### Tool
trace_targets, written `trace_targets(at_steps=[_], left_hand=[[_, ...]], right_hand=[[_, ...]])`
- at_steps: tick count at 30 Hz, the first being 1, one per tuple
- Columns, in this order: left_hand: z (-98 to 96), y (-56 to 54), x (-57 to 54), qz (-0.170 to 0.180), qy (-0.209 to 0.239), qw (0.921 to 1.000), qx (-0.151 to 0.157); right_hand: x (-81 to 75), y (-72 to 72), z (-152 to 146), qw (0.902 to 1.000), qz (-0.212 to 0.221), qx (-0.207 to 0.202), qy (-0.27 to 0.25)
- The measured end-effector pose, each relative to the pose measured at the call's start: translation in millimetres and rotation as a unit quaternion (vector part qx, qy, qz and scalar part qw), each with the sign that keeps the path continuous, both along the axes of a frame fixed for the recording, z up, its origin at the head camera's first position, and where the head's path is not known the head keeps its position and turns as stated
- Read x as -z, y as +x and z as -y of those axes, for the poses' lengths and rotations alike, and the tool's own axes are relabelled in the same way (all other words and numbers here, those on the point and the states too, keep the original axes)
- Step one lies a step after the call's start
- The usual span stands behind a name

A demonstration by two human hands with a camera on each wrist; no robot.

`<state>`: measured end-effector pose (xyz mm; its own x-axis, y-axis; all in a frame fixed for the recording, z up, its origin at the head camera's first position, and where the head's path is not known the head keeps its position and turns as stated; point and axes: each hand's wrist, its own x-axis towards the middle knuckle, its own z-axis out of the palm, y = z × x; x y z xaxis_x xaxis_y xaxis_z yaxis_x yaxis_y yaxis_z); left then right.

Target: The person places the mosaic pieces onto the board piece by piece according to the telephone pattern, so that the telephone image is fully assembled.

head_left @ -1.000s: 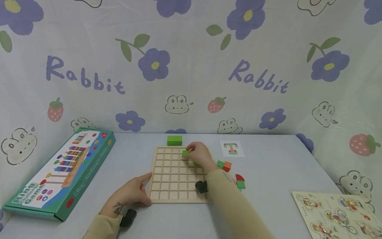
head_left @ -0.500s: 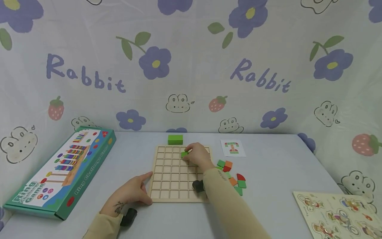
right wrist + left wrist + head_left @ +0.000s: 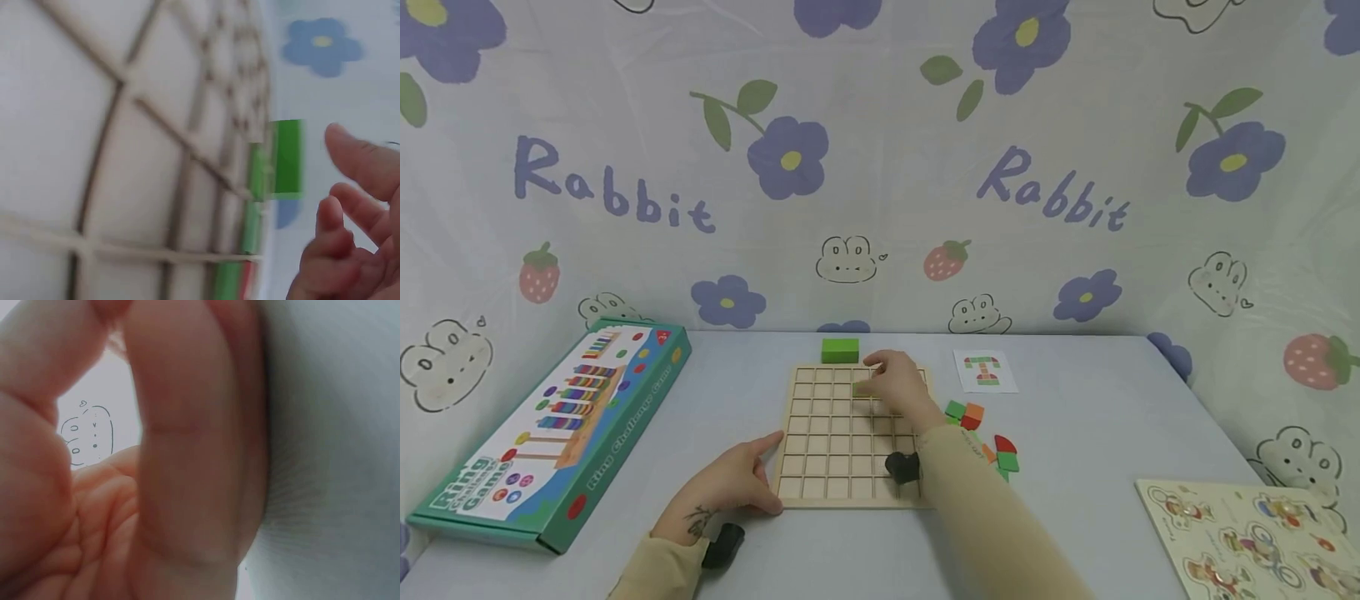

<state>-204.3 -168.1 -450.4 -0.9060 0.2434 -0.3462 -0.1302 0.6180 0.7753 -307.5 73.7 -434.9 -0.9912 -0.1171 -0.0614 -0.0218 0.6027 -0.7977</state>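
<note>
My left hand [image 3: 730, 482] rests at the left edge of a wooden grid board [image 3: 838, 504], thumb and index finger spread apart and touching its side. Over the board's far right part hovers my right hand [image 3: 901, 387], thumb and index finger parted with nothing between them. A green tile [image 3: 257, 172] lies in a cell of the far row, close to these fingers. Beside it in the right wrist view are another green tile [image 3: 251, 231] and a bit of a red piece [image 3: 247, 280]. My right hand hides these cells in the head view.
A green block [image 3: 840, 351] stands behind the board. Loose green, orange and red pieces [image 3: 1006, 461] lie to the right, below a pattern card [image 3: 985, 372]. A ring game box [image 3: 561, 433] is at left, a picture puzzle board [image 3: 1247, 533] at front right.
My right hand has let go of the green tile, which now sits in a cell of the board, and its fingers have opened. My left hand has stayed at the board's edge.
</note>
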Motion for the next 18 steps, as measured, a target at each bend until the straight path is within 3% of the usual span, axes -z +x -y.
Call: trace_targets(at_steps=[3, 8, 13, 18], left_hand=[[-1.6, 0.5, -0.3, 0.002, -0.002, 1.0000, 0.000], [-2.8, 0.9, -0.6, 0.000, -0.015, 0.9999, -0.002], [-1.8, 0.4, -0.8, -0.002, -0.020, 0.9998, -0.004], [-1.6, 1.0, -1.3, -0.004, -0.020, 0.9998, 0.000]], right_hand=[[-11.3, 8.6, -15.1, 0.9963, -0.002, 0.003, -0.086], [-29.3, 29.0, -44.1, 0.9886, 0.009, 0.021, -0.149], [-38.8, 54.2, -74.2, 0.9863, 0.027, 0.034, -0.159], [-39.1, 80.1, -106.7, 0.9884, 0.043, 0.068, -0.129]])
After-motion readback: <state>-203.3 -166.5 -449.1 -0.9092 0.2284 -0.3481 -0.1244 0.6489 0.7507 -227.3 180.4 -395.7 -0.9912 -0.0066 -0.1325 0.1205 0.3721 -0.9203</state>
